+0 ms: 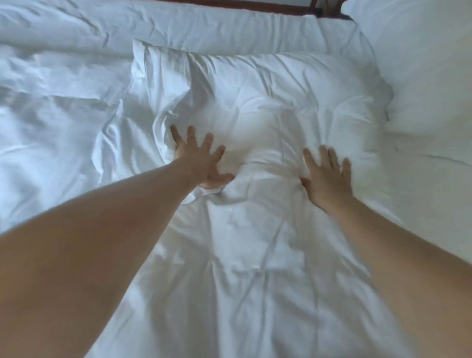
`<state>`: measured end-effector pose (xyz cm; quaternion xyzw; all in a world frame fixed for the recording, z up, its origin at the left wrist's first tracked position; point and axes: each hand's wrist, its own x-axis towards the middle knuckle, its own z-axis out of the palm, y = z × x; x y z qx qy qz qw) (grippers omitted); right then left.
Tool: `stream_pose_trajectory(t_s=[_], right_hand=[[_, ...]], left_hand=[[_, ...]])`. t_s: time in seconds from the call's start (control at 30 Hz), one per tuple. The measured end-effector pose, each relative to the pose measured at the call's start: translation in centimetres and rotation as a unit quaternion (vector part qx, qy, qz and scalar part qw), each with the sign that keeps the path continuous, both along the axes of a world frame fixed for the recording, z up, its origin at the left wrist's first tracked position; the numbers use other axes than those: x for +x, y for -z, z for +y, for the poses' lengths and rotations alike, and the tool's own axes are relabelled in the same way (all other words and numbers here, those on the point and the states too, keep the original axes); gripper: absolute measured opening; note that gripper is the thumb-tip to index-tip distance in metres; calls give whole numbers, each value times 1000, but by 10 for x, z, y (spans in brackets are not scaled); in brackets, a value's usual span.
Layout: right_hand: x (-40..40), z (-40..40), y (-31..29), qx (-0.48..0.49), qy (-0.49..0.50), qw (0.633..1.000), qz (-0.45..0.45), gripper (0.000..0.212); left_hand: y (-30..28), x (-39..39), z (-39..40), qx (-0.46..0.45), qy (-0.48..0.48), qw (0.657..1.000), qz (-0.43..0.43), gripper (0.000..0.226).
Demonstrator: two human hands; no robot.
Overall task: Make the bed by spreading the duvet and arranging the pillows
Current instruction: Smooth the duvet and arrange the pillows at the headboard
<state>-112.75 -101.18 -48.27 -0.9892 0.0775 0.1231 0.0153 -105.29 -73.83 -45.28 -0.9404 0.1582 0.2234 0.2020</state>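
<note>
I press both hands, left (pixel 200 161) and right (pixel 327 176), fingers spread flat and gripping nothing, on the pillow (pixel 259 99). The duvet (pixel 58 105) beside it looks spread but creased, so smoothing remains.

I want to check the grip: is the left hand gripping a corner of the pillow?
No, the left hand lies flat with fingers spread, pressing on the white pillow, as does the right hand.
</note>
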Motion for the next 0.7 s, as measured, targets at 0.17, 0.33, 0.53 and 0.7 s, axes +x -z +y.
stream_pose_trajectory(t_s=[0.17, 0.33, 0.53, 0.7], right_hand=[[-92, 28, -4, 61, 84, 993, 61, 59], [-178, 58, -23, 57, 120, 988, 75, 77], [-261, 121, -40, 3, 147, 988, 49, 99], [-306, 202, -36, 18, 130, 990, 47, 124]], left_hand=[[-9, -81, 25, -27, -51, 998, 13, 106], [-2, -169, 60, -115, -72, 990, 25, 106], [1, -261, 101, -140, -85, 986, 39, 102], [3, -306, 121, -140, -73, 987, 44, 103]])
